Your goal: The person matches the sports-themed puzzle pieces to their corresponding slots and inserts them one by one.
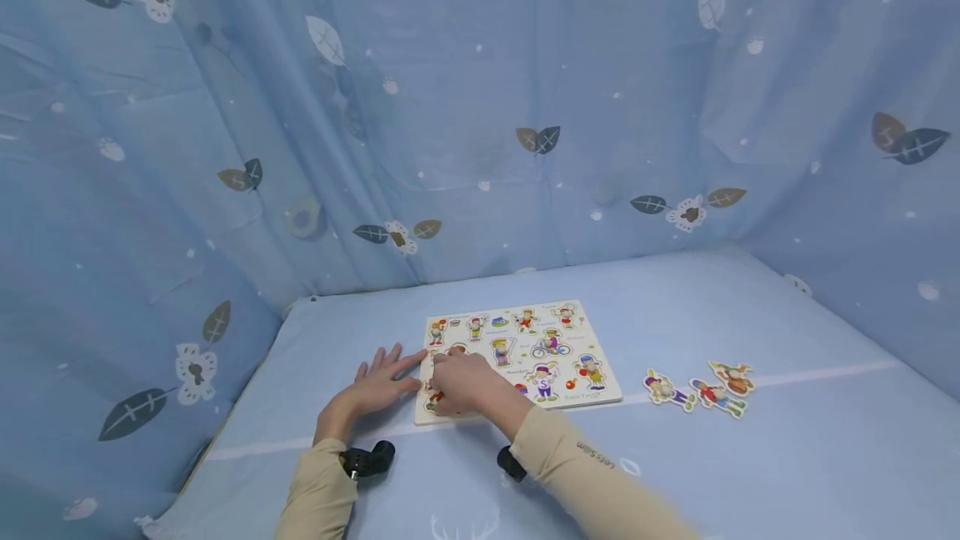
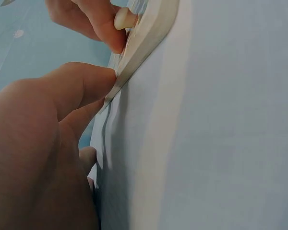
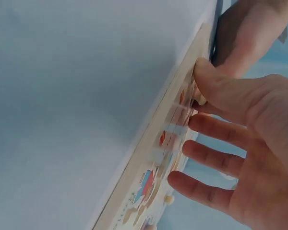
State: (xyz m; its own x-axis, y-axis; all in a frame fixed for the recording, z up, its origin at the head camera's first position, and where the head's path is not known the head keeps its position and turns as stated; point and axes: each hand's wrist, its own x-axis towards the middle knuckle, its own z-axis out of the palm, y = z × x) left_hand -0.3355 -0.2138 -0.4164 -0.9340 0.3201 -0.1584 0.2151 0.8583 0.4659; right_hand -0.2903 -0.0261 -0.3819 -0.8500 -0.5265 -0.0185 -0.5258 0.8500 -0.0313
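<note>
A peg puzzle board [image 1: 609, 387] with cartoon sports figures lies flat on the cloth. My left hand [image 1: 380, 386] is beside its left edge, fingers spread, with the thumb at the rim in the left wrist view. Over the board's lower left part is my right hand [image 1: 468, 380]. Its thumb and index finger close around a small wooden knob [image 3: 201, 99] of a puzzle piece, while the other fingers extend loosely. In the left wrist view the pale knob [image 2: 125, 18] shows against the right fingers. The piece beneath is mostly hidden by the hand.
Several loose puzzle pieces, among them a red-shirted figure [image 1: 717, 398] and a purple-trousered one [image 1: 667, 391], lie right of the board. Light blue cloth [image 1: 825, 440] covers the table. A patterned blue curtain [image 1: 480, 190] hangs at the back and sides.
</note>
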